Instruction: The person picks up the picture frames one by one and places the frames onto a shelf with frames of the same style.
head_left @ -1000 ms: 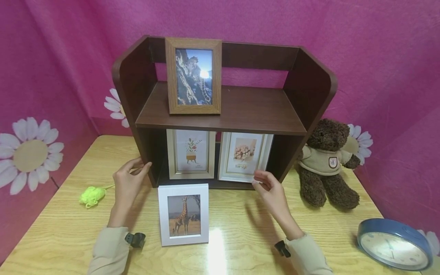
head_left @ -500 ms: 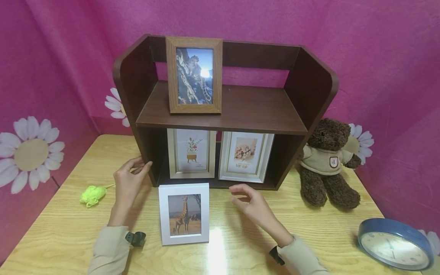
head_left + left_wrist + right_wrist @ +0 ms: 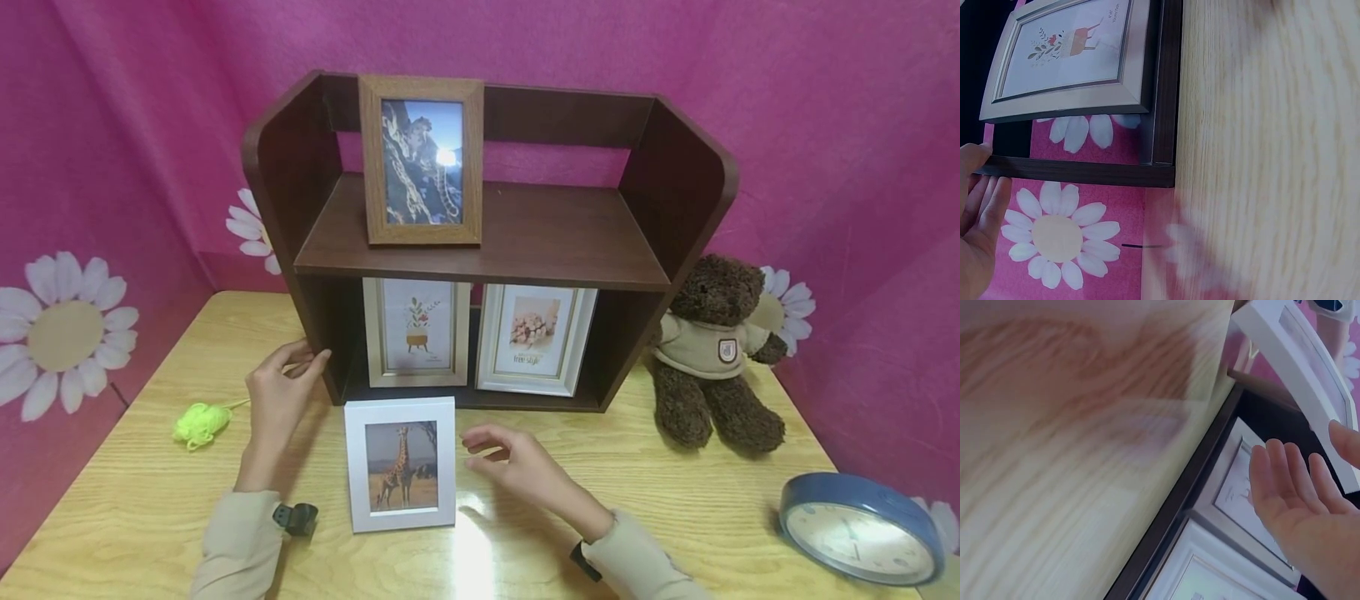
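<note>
My left hand point(image 3: 279, 396) grips the left side panel of the dark brown shelf point(image 3: 555, 271), its thumb on one face and its fingers on the other, as the left wrist view shows. A white picture frame with a giraffe photo point(image 3: 401, 467) stands on the table before the shelf. Close to that frame's right edge hovers my right hand point(image 3: 517, 462), fingers extended and thumb apart, holding nothing. A cream frame with a plant print point(image 3: 417, 333) and a white frame with a flower print point(image 3: 536, 340) stand in the lower compartment. The upper board bears a brown wooden frame point(image 3: 423, 161).
A brown teddy bear point(image 3: 716, 354) sits beside the shelf's right side. The blue clock point(image 3: 858, 525) lies tilted at the table's right front. Left of my left hand lies a bundle of neon yellow yarn point(image 3: 201, 425). Pink flowered cloth hangs behind.
My right hand has moved left and toward me, from the flower-print frame to beside the giraffe frame. The left hand has stayed on the shelf's side panel.
</note>
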Demonstrator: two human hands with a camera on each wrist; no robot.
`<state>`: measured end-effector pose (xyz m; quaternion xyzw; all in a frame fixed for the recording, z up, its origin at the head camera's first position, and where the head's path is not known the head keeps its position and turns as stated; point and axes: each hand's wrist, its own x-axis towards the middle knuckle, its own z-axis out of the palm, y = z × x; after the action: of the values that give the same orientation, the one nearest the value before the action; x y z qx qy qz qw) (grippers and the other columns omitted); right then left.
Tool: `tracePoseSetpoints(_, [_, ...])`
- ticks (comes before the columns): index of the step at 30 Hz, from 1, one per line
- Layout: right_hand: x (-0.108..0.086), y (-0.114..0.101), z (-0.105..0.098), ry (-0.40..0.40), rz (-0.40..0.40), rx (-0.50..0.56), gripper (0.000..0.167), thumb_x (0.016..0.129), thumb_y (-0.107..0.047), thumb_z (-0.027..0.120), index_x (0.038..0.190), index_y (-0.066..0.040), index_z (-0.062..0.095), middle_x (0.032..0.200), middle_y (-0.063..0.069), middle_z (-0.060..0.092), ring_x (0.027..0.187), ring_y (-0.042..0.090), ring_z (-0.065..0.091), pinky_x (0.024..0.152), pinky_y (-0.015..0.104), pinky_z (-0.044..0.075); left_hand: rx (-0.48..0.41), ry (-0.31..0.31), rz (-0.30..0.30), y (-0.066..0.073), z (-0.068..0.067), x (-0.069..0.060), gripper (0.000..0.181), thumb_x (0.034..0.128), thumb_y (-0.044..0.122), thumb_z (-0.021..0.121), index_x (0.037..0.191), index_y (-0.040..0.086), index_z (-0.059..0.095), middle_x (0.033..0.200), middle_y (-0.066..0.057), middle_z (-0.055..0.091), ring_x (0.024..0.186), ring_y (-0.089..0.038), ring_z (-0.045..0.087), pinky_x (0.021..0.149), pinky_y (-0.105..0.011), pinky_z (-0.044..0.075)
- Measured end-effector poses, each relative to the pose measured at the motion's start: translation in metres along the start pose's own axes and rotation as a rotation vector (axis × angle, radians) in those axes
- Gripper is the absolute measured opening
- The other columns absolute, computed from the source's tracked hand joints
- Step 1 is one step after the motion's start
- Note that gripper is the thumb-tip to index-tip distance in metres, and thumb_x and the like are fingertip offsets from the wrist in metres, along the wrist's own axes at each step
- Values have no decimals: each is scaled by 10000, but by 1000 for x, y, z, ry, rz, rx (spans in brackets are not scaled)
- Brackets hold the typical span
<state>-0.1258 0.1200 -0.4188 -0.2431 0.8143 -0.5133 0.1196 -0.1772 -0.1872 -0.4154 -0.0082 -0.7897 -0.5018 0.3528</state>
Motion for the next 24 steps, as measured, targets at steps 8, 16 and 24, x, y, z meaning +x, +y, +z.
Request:
tracePoseSetpoints(8, [6, 1, 11, -54, 8, -6, 316, 864, -98, 682, 1144, 31, 610, 1030, 149, 672, 976, 298, 636, 808, 224, 568, -3, -9, -13, -1, -1, 0, 215, 783, -57, 727, 969, -143, 661, 894, -280, 678, 734, 202, 527, 690, 2, 487])
tracePoseSetpoints(16, [7, 3, 18, -105, 8, -20, 326, 846, -40, 688, 1145, 33, 579, 1004, 149, 670, 949, 279, 635, 791, 193, 563, 1, -15, -15, -2, -1, 0, 221, 781, -54, 730, 972, -141, 661, 900, -277, 679, 733, 206, 522, 686, 7, 482])
tracePoseSetpoints(24, [4, 2, 19, -129, -68, 22, 353, 835, 21, 667, 1158, 40, 525, 952, 155, 684, 865, 126, 652, 741, 209, 588, 9, -19, -10, -2, -1, 0, 220, 781, -46, 734, 971, -132, 664, 904, -269, 682, 741, 204, 521, 691, 11, 478])
